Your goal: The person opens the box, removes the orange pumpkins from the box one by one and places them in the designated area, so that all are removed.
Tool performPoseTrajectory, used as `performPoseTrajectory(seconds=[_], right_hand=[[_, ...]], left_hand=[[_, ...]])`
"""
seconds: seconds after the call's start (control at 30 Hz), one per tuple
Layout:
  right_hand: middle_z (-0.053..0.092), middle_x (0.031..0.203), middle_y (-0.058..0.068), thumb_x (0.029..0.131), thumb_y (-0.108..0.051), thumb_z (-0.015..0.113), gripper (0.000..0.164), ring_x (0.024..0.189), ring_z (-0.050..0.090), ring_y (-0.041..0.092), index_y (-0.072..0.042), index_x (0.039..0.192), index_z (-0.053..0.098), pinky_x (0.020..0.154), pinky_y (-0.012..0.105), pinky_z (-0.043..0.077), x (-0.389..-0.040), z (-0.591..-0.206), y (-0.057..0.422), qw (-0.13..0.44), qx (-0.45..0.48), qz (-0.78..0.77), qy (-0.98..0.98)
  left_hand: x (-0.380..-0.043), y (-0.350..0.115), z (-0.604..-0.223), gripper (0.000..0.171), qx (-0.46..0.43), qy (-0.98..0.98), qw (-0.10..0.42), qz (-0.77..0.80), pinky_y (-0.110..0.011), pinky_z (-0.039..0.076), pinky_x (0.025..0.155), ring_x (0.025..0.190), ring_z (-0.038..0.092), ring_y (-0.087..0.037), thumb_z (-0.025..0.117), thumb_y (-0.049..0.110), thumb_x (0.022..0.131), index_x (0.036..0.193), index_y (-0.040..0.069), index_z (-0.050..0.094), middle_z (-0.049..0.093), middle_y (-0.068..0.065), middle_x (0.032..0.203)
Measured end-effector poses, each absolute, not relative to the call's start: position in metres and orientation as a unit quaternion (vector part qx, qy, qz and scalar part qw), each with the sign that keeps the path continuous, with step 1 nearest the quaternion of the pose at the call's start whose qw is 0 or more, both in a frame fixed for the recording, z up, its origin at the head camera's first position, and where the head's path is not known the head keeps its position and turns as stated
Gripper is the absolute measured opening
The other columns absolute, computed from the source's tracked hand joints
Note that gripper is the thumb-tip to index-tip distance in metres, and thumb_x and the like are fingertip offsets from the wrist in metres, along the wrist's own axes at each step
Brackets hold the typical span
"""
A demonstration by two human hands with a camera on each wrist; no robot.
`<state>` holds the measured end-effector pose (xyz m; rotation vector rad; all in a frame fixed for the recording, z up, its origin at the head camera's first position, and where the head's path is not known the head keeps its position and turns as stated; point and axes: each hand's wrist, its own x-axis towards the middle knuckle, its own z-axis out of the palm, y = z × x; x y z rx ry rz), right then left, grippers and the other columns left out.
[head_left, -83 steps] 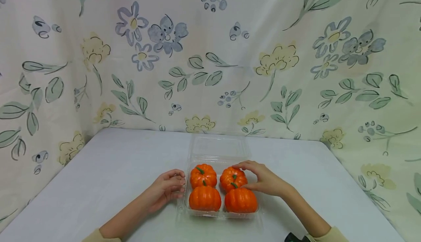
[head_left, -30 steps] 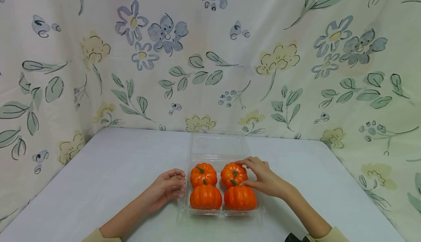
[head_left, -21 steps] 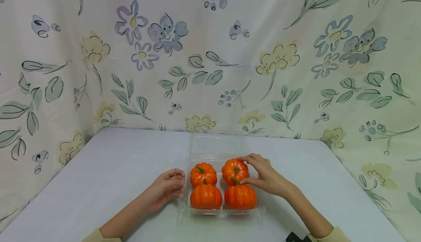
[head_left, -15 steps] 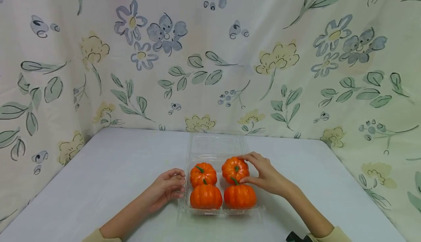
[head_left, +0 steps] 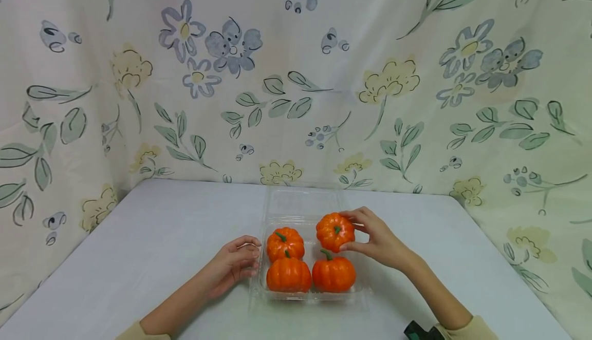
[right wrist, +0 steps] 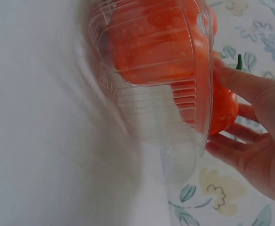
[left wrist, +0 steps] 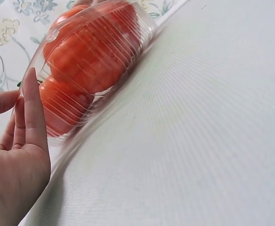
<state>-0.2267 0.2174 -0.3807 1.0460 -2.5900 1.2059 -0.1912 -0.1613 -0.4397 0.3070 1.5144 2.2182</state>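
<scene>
In the head view my right hand (head_left: pixel 376 240) grips the back-right orange pumpkin (head_left: pixel 335 232), thumb at its near side and fingers on its far side. It is raised above the clear plastic container (head_left: pixel 307 298), its green stem facing me. From the right wrist view, that same pumpkin (right wrist: pixel 226 113) shows beyond the container's rim. My left hand (head_left: pixel 237 264) holds the container's left rim, its fingers along the outer wall in the left wrist view. Three more pumpkins sit inside: back left (head_left: pixel 285 244), front left (head_left: pixel 289 275) and front right (head_left: pixel 334 275).
The container's clear lid (head_left: pixel 302 204) lies folded back, away from me. Under everything is a white table (head_left: pixel 185 222). A floral cloth (head_left: pixel 296 139) hangs along its back and sides. A dark strap (head_left: pixel 421 331) sits at my right sleeve.
The right hand has lifted the back-right pumpkin up, away from me and a little to the right. The front-right pumpkin has shifted slightly left. The left hand has stayed at the rim.
</scene>
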Motion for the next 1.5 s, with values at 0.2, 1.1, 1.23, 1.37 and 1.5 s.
performPoseTrajectory(seconds=[0.2,1.1,1.23,1.37,1.5], right_hand=[[0.06,0.128,0.017,0.085,-0.01,0.088,0.06,0.12,0.064,0.038,0.001,0.137,0.061,0.097,0.047,0.059,-0.228,-0.379,0.222,0.045,0.331,0.415,-0.847],[0.058,0.143,0.028,0.093,-0.008,0.08,0.059,0.124,0.062,0.043,0.006,0.144,0.053,0.1,0.039,0.059,-0.235,-0.38,0.238,-0.005,0.283,0.482,-0.829],[0.056,0.145,0.029,0.093,-0.009,0.08,0.06,0.121,0.064,0.044,0.005,0.145,0.053,0.096,0.032,0.06,-0.234,-0.38,0.241,0.004,0.264,0.485,-0.834],[0.055,0.145,0.031,0.094,-0.009,0.08,0.06,0.119,0.066,0.045,0.004,0.146,0.052,0.091,0.028,0.061,-0.235,-0.379,0.245,0.015,0.257,0.485,-0.836],[0.054,0.146,0.031,0.094,-0.01,0.08,0.061,0.12,0.065,0.048,0.002,0.147,0.052,0.09,0.031,0.062,-0.238,-0.376,0.247,0.023,0.244,0.486,-0.838]], left_hand=[[-0.192,-0.161,-0.443,0.014,0.107,0.541,0.215,0.806,-0.022,0.061,0.076,0.08,0.067,-0.008,0.054,0.005,0.107,0.113,0.015,0.062,0.064,0.006,0.095],[-0.19,-0.162,-0.446,0.014,0.096,0.537,0.215,0.81,-0.021,0.061,0.078,0.08,0.066,-0.007,0.055,0.006,0.107,0.114,0.016,0.063,0.064,0.007,0.094],[-0.189,-0.162,-0.447,0.016,0.09,0.538,0.217,0.81,-0.021,0.061,0.079,0.081,0.066,-0.007,0.056,0.006,0.107,0.119,0.015,0.062,0.064,0.006,0.094],[-0.189,-0.162,-0.446,0.018,0.082,0.539,0.215,0.81,-0.022,0.061,0.079,0.082,0.066,-0.008,0.057,0.008,0.107,0.123,0.015,0.061,0.065,0.006,0.095],[-0.189,-0.162,-0.445,0.018,0.079,0.542,0.212,0.809,-0.021,0.061,0.079,0.082,0.066,-0.008,0.058,0.008,0.107,0.122,0.016,0.061,0.064,0.006,0.095]])
